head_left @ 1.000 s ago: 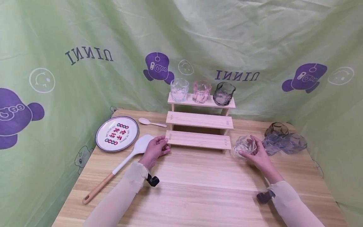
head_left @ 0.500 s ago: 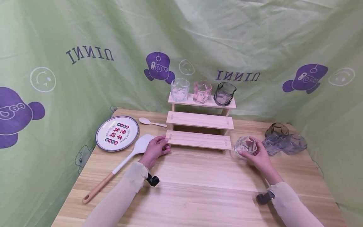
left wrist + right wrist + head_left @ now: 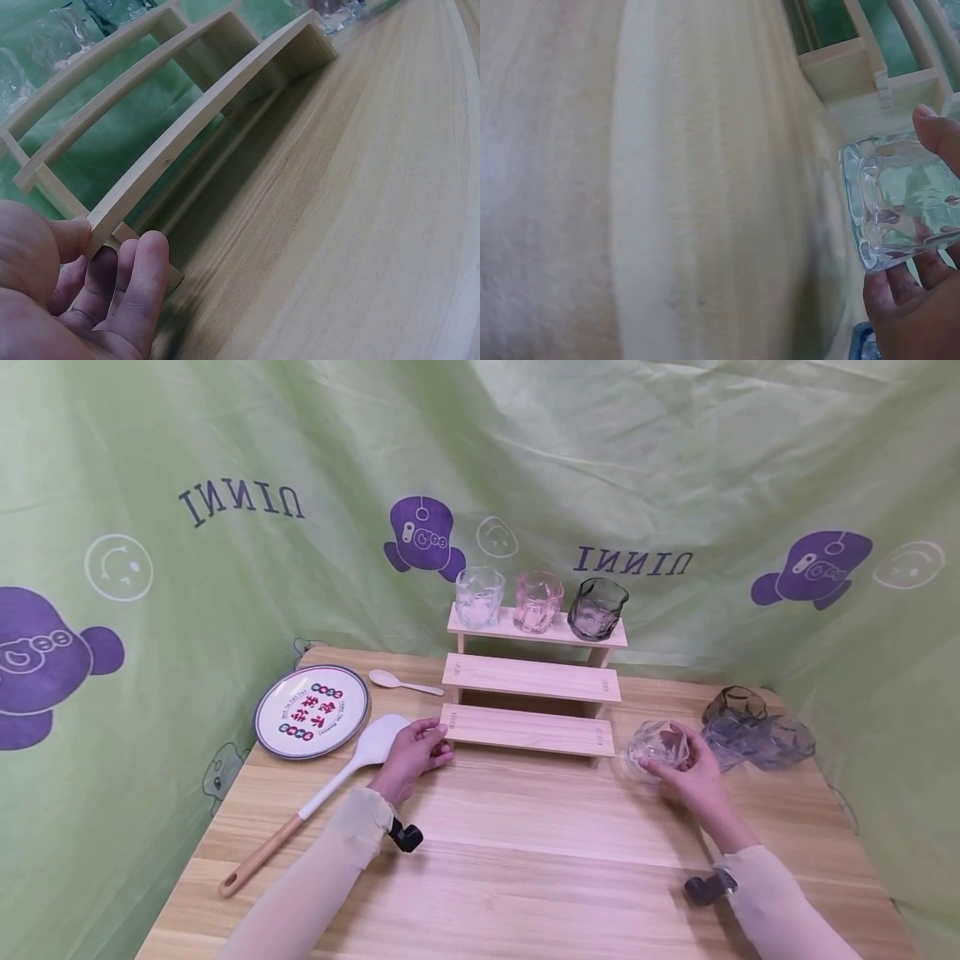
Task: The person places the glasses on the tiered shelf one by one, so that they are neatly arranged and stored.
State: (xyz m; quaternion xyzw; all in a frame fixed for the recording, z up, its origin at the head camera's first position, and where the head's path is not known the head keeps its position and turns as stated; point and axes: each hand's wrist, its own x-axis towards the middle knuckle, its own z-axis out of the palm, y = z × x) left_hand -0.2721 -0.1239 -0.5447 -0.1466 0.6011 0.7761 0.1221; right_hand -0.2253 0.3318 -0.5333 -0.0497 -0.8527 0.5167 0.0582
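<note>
A clear glass (image 3: pixel 649 748) is gripped by the right hand (image 3: pixel 699 787) – the wooden stand (image 3: pixel 528 729) is pinched by the left hand (image 3: pixel 408 762)

Passage is given across the near middle tabletop (image 3: pixel 540 860), but is blocked far by a tiered wooden stand (image 3: pixel 531 677), left by a spatula (image 3: pixel 327 791), right by clustered glasses (image 3: pixel 783 743).

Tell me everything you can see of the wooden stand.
The wooden stand is pale and looks like bare wood, with visible grain. Three narrow shelves rise like steps toward the green curtain, with open gaps beneath and small dark marks near the lower shelves' ends. It stands upright on the table. On its top shelf sit, left to right, a clear glass, a pink glass and a dark glass. The left hand pinches the lowest shelf's left end.
</note>
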